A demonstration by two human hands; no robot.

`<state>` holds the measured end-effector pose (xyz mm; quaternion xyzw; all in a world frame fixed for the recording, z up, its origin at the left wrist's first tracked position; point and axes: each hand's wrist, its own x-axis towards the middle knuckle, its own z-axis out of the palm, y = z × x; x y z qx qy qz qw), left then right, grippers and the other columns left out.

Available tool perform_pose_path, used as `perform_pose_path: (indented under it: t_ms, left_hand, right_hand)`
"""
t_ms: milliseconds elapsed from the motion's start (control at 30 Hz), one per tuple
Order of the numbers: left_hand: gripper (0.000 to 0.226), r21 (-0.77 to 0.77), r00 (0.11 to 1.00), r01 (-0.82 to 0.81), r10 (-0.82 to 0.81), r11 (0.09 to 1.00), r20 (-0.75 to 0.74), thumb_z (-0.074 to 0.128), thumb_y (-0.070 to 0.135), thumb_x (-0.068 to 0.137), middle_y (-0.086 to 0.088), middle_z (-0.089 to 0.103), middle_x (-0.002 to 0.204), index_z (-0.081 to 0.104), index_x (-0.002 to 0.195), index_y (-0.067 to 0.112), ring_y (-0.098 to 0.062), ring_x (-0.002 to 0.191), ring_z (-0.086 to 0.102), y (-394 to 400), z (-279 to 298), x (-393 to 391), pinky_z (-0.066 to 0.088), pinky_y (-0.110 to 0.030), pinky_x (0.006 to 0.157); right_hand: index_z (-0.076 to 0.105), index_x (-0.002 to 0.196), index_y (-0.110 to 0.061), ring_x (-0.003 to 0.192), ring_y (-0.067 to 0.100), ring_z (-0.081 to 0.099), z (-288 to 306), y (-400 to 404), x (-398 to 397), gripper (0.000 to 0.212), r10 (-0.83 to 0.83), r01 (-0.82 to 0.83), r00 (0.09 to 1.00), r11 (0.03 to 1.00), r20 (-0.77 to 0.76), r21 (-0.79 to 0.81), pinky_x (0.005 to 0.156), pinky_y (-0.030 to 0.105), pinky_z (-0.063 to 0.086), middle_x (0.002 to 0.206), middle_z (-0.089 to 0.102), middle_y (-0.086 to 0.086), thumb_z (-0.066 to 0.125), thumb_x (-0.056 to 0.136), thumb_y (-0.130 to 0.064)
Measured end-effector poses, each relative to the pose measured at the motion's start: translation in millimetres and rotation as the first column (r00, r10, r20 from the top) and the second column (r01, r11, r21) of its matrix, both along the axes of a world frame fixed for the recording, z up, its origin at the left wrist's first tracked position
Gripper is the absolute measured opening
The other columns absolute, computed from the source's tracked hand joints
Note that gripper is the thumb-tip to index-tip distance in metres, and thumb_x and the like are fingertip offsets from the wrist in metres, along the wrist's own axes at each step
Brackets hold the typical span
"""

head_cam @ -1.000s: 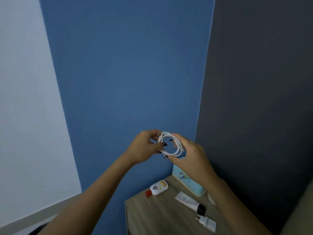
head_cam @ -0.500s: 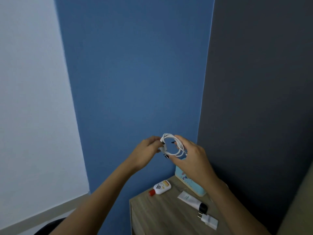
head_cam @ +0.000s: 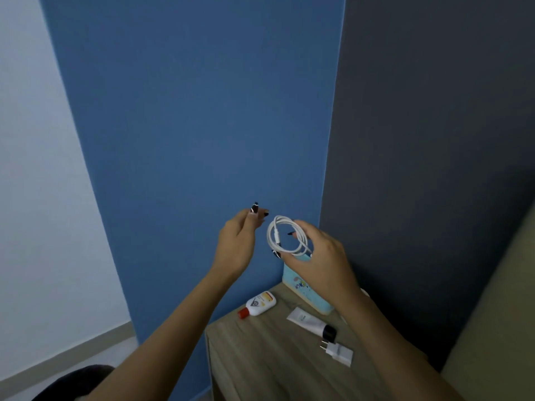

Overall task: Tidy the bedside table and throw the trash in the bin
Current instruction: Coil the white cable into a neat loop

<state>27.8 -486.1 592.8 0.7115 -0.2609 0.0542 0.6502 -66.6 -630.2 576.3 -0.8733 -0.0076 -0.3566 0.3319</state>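
On the wooden surface (head_cam: pixel 275 360), a white plug adapter (head_cam: pixel 338 352) is laid nearest, followed by a white tube (head_cam: pixel 311 322) with a black cap, a small bottle (head_cam: pixel 258 304) with a red cap, and a light blue box (head_cam: pixel 304 293) set in the far corner. Above these, a coiled white cable (head_cam: pixel 285 235) is held in the right hand (head_cam: pixel 315 256), whose fingers are closed around the loop. The left hand (head_cam: pixel 238 241) is raised just beside the coil, apart from it, empty and loosely curled.

Bottle (head_cam: pixel 257 305) left of tube (head_cam: pixel 311 322); charger (head_cam: pixel 338 353) nearest.
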Motion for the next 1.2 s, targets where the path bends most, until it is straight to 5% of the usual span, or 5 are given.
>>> perform_pose_path:
  t_ms: [233, 367, 800, 967, 1200]
  left_hand:
    - [0.023, 0.198, 0.995, -0.049, 0.03, 0.979, 0.094, 0.052, 0.013, 0.094, 0.002, 0.065, 0.115, 0.064, 0.114, 0.014, -0.012, 0.104, 0.06, -42, -70, 23, 0.044, -0.009, 0.074]
    - [0.025, 0.394, 0.994, 0.016, -0.057, 0.919, 0.093, 0.06, 0.009, 0.088, -0.005, 0.06, 0.116, 0.064, 0.112, 0.015, -0.018, 0.105, 0.059, -78, -139, 33, 0.048, -0.026, 0.083]
    - [0.063, 0.894, 0.774, 0.24, -0.63, 0.378, 0.059, 0.063, 0.047, 0.078, -0.006, 0.044, 0.127, 0.048, 0.136, 0.026, -0.024, 0.117, 0.045, -181, -301, 13, 0.042, -0.032, 0.094]
    - [0.046, 0.889, 0.718, 0.156, -0.667, 0.43, 0.197, 0.074, 0.05, 0.064, -0.004, 0.054, 0.095, 0.07, 0.101, 0.023, -0.025, 0.083, 0.06, -191, -316, 17, 0.044, -0.028, 0.063]
    - [0.051, 0.765, 0.848, 0.116, -0.465, 0.633, 0.256, 0.057, 0.055, 0.081, -0.001, 0.061, 0.118, 0.062, 0.119, 0.02, -0.021, 0.108, 0.055, -212, -311, -1, 0.043, -0.029, 0.087]
  right_hand:
    - [0.057, 0.119, -0.03, 0.1, 0.012, 0.062, -48, -51, -16, 0.047, -0.268, 0.27, 0.963, 0.957, -0.039, 0.104, 0.083, 0.036, 0.054, 0.106, 0.068, -0.009, 0.074, 0.076, -0.037]
    - [0.056, 0.12, -0.033, 0.106, 0.013, 0.06, -93, -93, -30, 0.048, -0.433, 0.447, 0.894, 0.877, -0.114, 0.176, 0.088, 0.039, 0.053, 0.112, 0.066, -0.011, 0.073, 0.076, -0.038]
    - [0.065, 0.108, -0.025, 0.083, 0.002, 0.064, -219, -159, -55, 0.034, -0.657, 0.71, 0.696, 0.689, -0.289, 0.145, 0.072, 0.029, 0.057, 0.091, 0.068, -0.014, 0.073, 0.077, -0.034]
    - [0.064, 0.113, -0.023, 0.087, 0.005, 0.065, -240, -167, -57, 0.042, -0.675, 0.742, 0.66, 0.655, -0.329, 0.146, 0.074, 0.028, 0.056, 0.096, 0.068, -0.013, 0.071, 0.075, -0.039]
    - [0.065, 0.11, -0.02, 0.081, 0.009, 0.066, -265, -166, -52, 0.037, -0.724, 0.817, 0.571, 0.545, -0.387, 0.186, 0.061, 0.01, 0.044, 0.089, 0.068, -0.009, 0.077, 0.076, -0.03]
